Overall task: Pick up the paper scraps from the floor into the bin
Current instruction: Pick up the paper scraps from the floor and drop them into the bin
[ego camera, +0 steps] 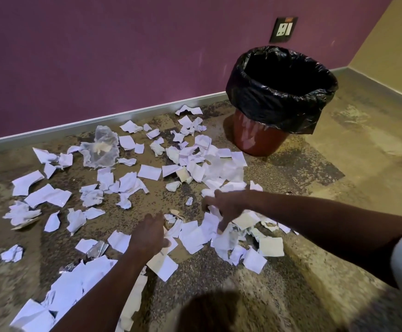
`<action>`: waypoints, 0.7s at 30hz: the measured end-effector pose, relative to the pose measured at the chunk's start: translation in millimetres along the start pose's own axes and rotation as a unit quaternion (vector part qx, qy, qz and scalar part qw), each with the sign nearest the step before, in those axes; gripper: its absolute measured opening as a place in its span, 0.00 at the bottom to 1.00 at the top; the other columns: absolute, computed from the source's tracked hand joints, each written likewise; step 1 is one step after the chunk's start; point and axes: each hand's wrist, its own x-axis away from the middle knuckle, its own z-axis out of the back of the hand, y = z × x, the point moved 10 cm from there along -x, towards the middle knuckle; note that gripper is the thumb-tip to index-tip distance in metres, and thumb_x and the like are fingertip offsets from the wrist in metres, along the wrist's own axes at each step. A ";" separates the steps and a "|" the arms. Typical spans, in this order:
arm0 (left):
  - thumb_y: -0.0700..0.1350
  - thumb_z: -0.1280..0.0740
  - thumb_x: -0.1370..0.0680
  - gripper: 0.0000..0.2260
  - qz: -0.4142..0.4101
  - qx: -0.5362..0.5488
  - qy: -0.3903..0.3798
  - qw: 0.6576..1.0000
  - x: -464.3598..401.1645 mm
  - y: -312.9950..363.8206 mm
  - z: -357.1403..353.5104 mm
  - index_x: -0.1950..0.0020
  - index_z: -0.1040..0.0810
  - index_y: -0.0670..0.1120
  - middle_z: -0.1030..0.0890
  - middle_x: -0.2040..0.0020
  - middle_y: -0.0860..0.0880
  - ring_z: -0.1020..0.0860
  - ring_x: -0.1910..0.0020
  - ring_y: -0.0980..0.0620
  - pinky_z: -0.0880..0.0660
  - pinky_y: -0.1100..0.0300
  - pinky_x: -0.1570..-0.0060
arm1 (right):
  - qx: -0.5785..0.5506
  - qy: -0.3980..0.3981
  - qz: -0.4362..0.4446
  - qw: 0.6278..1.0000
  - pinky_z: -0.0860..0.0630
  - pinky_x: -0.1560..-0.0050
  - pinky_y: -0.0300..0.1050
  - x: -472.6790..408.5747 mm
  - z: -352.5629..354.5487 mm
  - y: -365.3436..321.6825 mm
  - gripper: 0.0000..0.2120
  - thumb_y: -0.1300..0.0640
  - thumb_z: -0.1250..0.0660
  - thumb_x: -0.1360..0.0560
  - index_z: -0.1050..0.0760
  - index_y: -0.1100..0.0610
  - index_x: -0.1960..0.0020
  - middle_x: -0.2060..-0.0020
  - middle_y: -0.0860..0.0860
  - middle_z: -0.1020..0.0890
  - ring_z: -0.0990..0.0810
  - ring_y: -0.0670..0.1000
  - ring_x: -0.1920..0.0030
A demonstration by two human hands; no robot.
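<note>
Motion blur smears both hands over the paper scraps (196, 236). Left hand (150, 233) hides its grip: cannot tell. Right hand (226, 207) spreads loose, holding nothing; bin (258, 140) interior is black.

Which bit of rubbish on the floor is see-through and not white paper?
The crumpled clear plastic piece near the purple wall, left of the bin. You can see the floor through it; the paper scraps around it are solid white.
</note>
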 end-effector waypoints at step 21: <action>0.41 0.34 0.21 0.10 0.079 0.145 0.152 0.974 -4.7 -24.4 64.7 0.43 0.21 0.37 0.19 0.46 0.37 0.22 0.46 0.39 0.28 0.54 0.53 | -0.182 0.247 -0.007 0.952 0.38 0.60 0.38 -18.3 67.9 -20.9 0.11 0.71 0.36 0.30 0.19 0.65 0.51 0.49 0.58 0.17 0.21 0.55 0.47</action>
